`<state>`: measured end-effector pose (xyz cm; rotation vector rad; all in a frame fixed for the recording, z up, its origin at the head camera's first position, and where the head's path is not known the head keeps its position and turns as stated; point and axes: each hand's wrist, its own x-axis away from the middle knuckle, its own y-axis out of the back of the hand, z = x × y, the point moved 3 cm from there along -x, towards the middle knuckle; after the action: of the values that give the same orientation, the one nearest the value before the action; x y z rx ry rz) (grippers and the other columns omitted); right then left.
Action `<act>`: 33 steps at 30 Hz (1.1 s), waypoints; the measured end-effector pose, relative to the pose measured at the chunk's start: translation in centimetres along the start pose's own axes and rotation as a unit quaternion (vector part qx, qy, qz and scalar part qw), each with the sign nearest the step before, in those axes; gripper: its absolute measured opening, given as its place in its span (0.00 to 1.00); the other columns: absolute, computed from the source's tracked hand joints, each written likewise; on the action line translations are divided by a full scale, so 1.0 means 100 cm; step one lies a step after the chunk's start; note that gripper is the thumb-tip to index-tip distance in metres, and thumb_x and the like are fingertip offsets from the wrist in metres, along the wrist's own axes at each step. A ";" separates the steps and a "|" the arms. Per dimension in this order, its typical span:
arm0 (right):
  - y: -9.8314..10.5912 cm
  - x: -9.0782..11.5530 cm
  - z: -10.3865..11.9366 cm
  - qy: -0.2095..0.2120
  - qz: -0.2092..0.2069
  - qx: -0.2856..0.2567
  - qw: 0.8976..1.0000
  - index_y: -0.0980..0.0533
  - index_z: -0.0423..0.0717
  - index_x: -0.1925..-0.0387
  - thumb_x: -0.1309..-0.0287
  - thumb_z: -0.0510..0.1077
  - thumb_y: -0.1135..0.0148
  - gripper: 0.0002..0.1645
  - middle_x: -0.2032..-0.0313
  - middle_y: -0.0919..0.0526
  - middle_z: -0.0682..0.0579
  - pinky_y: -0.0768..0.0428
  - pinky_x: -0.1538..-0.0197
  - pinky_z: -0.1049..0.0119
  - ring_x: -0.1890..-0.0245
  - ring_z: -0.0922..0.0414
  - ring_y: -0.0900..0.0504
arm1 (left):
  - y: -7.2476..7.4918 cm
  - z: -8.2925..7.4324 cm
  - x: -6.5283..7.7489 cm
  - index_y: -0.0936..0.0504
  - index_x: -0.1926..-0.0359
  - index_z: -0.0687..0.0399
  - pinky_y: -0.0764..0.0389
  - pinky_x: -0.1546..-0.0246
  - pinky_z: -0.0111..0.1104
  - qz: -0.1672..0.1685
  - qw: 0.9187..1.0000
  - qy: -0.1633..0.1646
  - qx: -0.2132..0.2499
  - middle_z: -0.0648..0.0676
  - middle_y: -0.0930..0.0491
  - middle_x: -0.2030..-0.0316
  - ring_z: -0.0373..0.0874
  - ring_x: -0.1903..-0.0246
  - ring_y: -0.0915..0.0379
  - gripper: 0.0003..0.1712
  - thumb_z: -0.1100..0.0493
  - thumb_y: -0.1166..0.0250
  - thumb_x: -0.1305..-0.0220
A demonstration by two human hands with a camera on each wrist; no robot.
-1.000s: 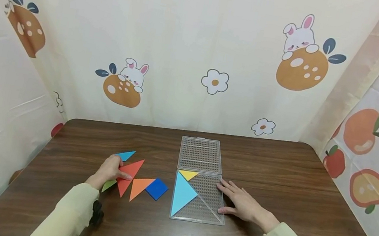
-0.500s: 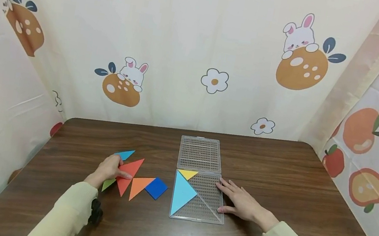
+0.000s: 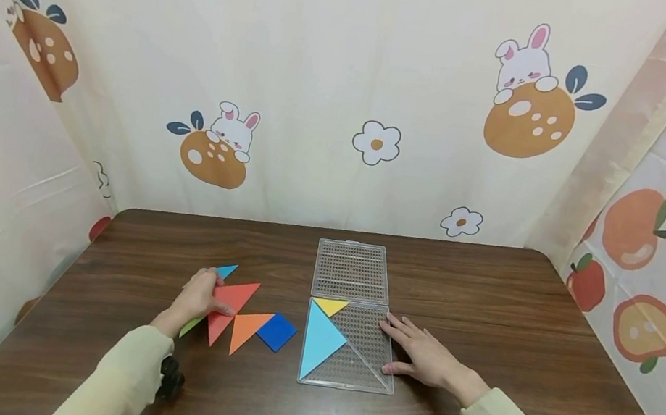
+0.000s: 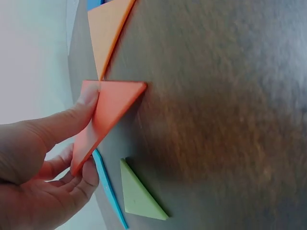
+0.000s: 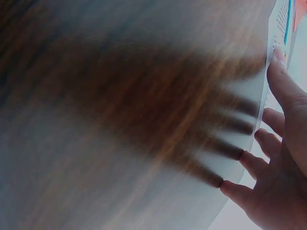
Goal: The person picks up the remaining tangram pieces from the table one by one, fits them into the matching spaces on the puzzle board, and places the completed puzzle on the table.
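In the head view my left hand point(image 3: 198, 299) pinches a red triangle tile point(image 3: 241, 292) at the left of the table. The left wrist view shows the thumb on its upper face and fingers under it. One corner meets or overlaps the orange triangle tile point(image 3: 246, 329); whether it touches is unclear. Partly hidden around this hand lie a green tile point(image 4: 141, 199) and a light blue tile point(image 3: 226, 270). My right hand point(image 3: 423, 355), fingers spread, rests at the right edge of the clear case point(image 3: 373, 339). A large light blue triangle point(image 3: 321, 345) and a small yellow triangle point(image 3: 330, 306) lie inside it.
A blue square tile point(image 3: 277, 332) lies between the orange triangle and the case. The case's gridded second half point(image 3: 351, 273) lies unfolded behind it. Printed curtains point(image 3: 326, 89) enclose the back and sides of the wooden table point(image 3: 465, 288).
My left hand has turned the red triangle and shifted it slightly right. The orange triangle and blue square have slid a little right. My right hand and the case have stayed put.
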<state>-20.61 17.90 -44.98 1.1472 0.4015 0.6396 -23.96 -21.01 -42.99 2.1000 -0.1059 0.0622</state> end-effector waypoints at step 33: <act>0.003 -0.001 0.002 -0.015 0.011 0.000 1.000 0.41 0.39 0.38 0.50 0.58 0.42 0.43 0.36 0.46 0.40 0.43 0.48 0.36 0.38 0.39 0.48 | 0.004 -0.007 0.019 0.24 0.65 0.72 0.28 0.71 0.41 -0.170 0.983 -0.017 0.071 0.61 0.24 0.74 0.50 0.74 0.31 0.15 0.66 0.31 0.54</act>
<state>-20.60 17.78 -44.61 1.1606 0.3626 0.6407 -22.06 -20.65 -42.12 2.2326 0.2443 -0.1767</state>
